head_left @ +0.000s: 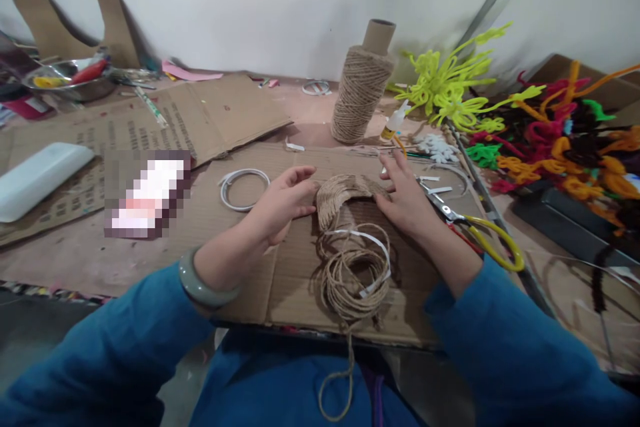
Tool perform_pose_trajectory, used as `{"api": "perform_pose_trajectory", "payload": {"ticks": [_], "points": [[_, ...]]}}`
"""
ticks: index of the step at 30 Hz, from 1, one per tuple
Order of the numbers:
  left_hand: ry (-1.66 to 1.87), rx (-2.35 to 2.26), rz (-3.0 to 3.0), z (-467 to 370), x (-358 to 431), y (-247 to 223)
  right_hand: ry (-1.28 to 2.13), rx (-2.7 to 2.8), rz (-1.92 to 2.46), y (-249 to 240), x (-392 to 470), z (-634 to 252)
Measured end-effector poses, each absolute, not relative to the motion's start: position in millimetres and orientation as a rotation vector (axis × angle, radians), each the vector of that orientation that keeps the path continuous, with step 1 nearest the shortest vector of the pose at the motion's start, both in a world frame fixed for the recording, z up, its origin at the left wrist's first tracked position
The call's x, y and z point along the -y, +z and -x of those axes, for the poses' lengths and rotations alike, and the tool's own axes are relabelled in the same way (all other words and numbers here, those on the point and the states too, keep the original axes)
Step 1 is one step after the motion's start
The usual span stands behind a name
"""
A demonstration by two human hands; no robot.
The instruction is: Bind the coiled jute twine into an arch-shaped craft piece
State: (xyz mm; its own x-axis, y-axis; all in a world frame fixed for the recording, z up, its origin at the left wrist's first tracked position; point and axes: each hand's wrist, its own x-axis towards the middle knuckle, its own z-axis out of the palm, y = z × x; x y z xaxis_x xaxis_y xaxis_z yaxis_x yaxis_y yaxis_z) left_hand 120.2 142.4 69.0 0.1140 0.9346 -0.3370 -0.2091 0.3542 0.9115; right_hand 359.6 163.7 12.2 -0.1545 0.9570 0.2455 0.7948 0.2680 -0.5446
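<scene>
A curved band wound with jute twine [333, 198] lies arched on the cardboard sheet [295, 287] in front of me. My left hand [285, 205] is at the band's left end, fingers apart and a little bent, fingertips touching or very near it. At the right end rests my right hand [407, 200], its fingers spread and the thumb by the twine. Neither hand is closed around the band. Just below it sits a loose coil of jute twine [353, 283] with a white strip across it; one loop hangs over the table's front edge.
Behind stands a big twine spool [363, 93], beside a small glue bottle [395, 121]. Yellow-handled scissors [453, 215] lie by my right forearm. White rings [245, 189] and a phone [150, 193] are on the left. Bright pipe-cleaner flowers [455, 87] crowd the right side.
</scene>
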Motion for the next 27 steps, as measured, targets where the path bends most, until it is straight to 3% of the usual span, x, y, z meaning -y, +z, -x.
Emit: {"api": "perform_pose_trajectory", "payload": {"ticks": [15,21,27], "points": [[0.987,-0.816,-0.716,-121.5,-135.9,65.4,0.316,1.829,1.306,37.9,-139.8,-339.4],[0.937,-0.725,-0.733,-123.5,-129.0,69.9,0.576,1.712,1.305,59.8,-131.3,-331.2],[0.904,-0.819,-0.865,-124.9,-121.9,72.6,0.526,1.741,1.302,63.9,-126.3,-327.7]]}}
